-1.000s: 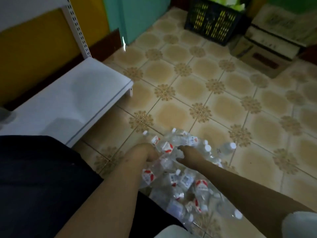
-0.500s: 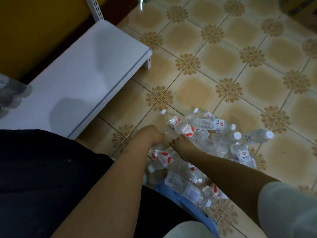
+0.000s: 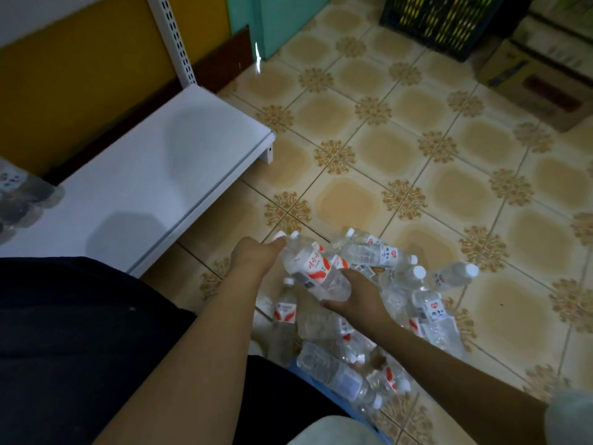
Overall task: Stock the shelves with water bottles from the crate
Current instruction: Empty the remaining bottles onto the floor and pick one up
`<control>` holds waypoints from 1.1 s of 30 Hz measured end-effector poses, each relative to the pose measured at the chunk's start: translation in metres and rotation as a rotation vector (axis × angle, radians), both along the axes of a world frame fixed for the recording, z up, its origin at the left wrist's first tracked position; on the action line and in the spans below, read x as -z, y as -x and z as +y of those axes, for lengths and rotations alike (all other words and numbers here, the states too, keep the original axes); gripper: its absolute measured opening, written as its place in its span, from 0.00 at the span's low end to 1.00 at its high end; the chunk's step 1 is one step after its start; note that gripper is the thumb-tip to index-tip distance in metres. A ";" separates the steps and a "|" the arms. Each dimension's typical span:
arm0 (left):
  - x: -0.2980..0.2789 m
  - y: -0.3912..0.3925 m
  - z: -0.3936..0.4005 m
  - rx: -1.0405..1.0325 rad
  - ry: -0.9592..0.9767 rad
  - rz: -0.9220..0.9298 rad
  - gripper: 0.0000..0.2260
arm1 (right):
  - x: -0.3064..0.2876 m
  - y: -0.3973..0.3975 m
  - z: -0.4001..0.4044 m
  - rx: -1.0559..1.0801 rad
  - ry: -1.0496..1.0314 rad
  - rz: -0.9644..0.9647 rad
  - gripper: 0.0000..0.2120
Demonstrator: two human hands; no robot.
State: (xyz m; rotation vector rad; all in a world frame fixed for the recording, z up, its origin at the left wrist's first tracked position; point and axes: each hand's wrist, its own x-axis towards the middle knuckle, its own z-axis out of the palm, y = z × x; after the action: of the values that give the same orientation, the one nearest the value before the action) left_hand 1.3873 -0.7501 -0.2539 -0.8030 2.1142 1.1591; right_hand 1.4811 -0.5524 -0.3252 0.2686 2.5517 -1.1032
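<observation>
I see the left hand [image 3: 253, 256] and right hand [image 3: 359, 295] gripping red-labelled water bottles [image 3: 316, 271] above the bottle pile [image 3: 398, 293]. The white shelf [image 3: 154, 175] lies at ten o'clock; patterned floor tiles [image 3: 398, 130] extend toward twelve.

Dim room. Beige patterned floor tiles [image 3: 349, 200]; yellow wall [image 3: 80, 91] with dark skirting [image 3: 221, 59]; perforated white upright [image 3: 175, 40]; teal cabinet [image 3: 276, 17]; black slatted bin [image 3: 442, 17]; cardboard boxes [image 3: 529, 81].

White shelf [image 3: 154, 175] — beige floral-patterned floor tiles [image 3: 369, 149]
</observation>
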 end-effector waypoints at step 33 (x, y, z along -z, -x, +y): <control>-0.197 -0.091 -0.372 -0.840 -0.369 0.713 0.23 | -0.212 0.110 -0.368 -0.680 0.221 0.174 0.10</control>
State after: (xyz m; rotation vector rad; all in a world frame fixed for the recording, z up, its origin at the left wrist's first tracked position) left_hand 1.4786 -1.1217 -0.0564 -1.2768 1.9650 2.4964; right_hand 1.3715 -0.9203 -0.1132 -0.7240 2.3281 -1.1326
